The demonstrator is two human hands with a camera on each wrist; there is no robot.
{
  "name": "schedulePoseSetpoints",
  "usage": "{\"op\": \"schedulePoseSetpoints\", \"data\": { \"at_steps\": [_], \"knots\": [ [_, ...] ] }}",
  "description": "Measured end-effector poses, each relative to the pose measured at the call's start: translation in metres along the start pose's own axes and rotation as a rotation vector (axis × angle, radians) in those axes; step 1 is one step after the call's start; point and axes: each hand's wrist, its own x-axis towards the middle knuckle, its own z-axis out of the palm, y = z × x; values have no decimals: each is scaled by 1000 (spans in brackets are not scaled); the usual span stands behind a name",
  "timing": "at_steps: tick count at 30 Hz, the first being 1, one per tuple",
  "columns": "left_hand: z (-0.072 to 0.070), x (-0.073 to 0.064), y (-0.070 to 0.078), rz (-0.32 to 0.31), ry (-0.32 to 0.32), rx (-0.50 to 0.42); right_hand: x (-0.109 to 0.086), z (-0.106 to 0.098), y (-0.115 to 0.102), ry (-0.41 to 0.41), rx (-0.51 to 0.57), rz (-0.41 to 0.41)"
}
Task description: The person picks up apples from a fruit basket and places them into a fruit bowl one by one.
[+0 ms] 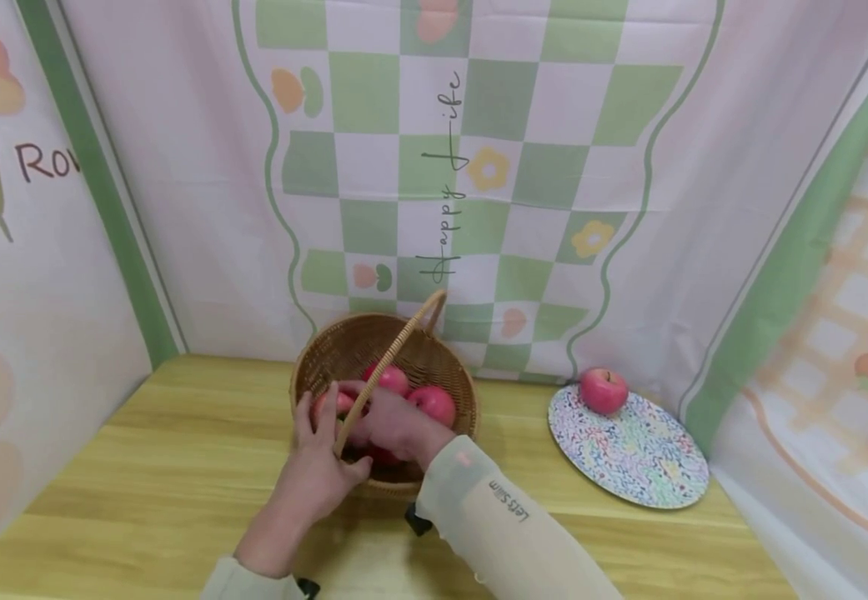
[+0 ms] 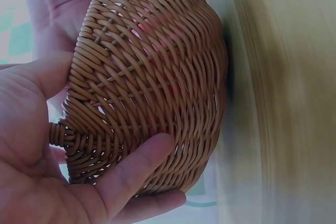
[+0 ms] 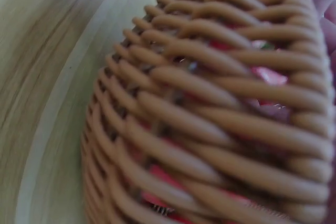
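A brown wicker basket (image 1: 464, 392) with a tall arched handle (image 1: 396, 346) stands on the table and holds several red apples (image 1: 434, 405). At its front left, my left hand (image 1: 317, 471) grips the rim. In the left wrist view, the thumb lies over the wicker edge and the other fingers (image 2: 144, 161) spread along the outer wall. My right hand (image 1: 396, 423) reaches down into the basket among the apples, behind the handle. Its fingertips are hidden, and I cannot tell whether they hold an apple. Through the weave, red shows in the right wrist view.
To the right, a round speckled plate (image 1: 629, 458) lies on the wooden table (image 1: 141, 483), with a single red apple (image 1: 604, 392) near its back edge. A checkered curtain (image 1: 434, 167) hangs close behind the basket. Printed cloth walls (image 1: 816, 400) flank both sides.
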Motion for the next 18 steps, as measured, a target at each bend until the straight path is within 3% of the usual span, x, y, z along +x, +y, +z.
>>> {"op": "schedulePoseSetpoints", "data": {
  "at_steps": [7, 18],
  "knots": [
    [-3, -1, -1, -22, -21, -35, 1, 3, 3, -88, 33, -71],
    [-2, -1, -2, -28, -15, -16, 4, 9, 6, -34, -111, -118]
  ]
}}
